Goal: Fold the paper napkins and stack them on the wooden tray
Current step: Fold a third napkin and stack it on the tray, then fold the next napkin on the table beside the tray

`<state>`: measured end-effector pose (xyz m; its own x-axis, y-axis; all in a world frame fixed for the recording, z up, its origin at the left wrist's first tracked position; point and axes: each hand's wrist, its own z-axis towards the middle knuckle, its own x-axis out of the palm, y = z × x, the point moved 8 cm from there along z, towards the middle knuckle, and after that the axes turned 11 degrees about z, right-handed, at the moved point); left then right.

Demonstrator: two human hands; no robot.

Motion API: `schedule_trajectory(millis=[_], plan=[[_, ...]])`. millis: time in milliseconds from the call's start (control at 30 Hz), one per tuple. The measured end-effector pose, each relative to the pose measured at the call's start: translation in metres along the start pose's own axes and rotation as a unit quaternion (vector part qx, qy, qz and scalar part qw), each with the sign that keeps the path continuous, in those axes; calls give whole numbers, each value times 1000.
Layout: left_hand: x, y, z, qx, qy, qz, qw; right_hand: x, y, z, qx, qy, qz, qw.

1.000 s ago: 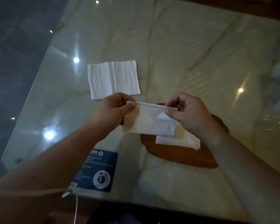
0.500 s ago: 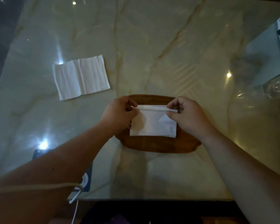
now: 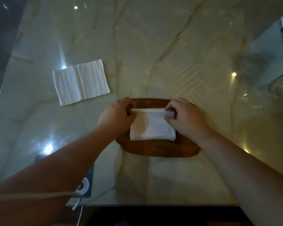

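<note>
A folded white napkin (image 3: 152, 126) lies over the oval wooden tray (image 3: 160, 149) at the table's middle. My left hand (image 3: 116, 117) pinches its far left corner and my right hand (image 3: 185, 119) pinches its far right corner. At the near right edge a second layer of paper shows under it, so it rests on at least one other folded napkin. An unfolded white napkin (image 3: 81, 82) lies flat on the marble table to the far left, apart from both hands.
A dark blue card with a round white mark (image 3: 86, 185) lies at the table's near left edge, partly under my left forearm. A clear glass or plastic object (image 3: 279, 87) sits at the far right. A white cable (image 3: 77, 204) hangs by the near edge.
Both hands have lowered the folded napkin from above the tray onto the stack. The view shifted so the tray now sits centred.
</note>
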<state>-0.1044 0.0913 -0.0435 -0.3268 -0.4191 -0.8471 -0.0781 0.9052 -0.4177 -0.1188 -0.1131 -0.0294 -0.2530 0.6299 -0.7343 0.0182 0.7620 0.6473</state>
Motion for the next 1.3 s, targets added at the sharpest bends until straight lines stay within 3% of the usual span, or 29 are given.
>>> schedule_trajectory(millis=[100, 267, 533, 667, 800, 1000, 1100, 1300], plan=[[-12, -2, 0, 30, -28, 23, 999, -6, 5, 0, -16, -8, -40, 999], [-54, 26, 8, 60, -90, 66, 992, -7, 31, 27, -18, -21, 2, 1000], [-128, 138, 47, -16, -135, 121, 983, 45, 85, 94, 31, 27, 70, 997], [-141, 179, 69, -51, -118, 135, 982, 79, 105, 120, 53, 55, 54, 996], [-144, 191, 89, -42, -114, 146, 982, 95, 116, 137, 74, 28, 42, 996], [-137, 197, 112, -23, -79, 186, 979, 108, 128, 148, 61, 46, -60, 995], [-135, 208, 115, -66, -34, 178, 981, 107, 127, 151, 61, 45, -42, 996], [-126, 200, 80, -64, 15, 175, 982, 89, 131, 163, 33, 7, 28, 999]])
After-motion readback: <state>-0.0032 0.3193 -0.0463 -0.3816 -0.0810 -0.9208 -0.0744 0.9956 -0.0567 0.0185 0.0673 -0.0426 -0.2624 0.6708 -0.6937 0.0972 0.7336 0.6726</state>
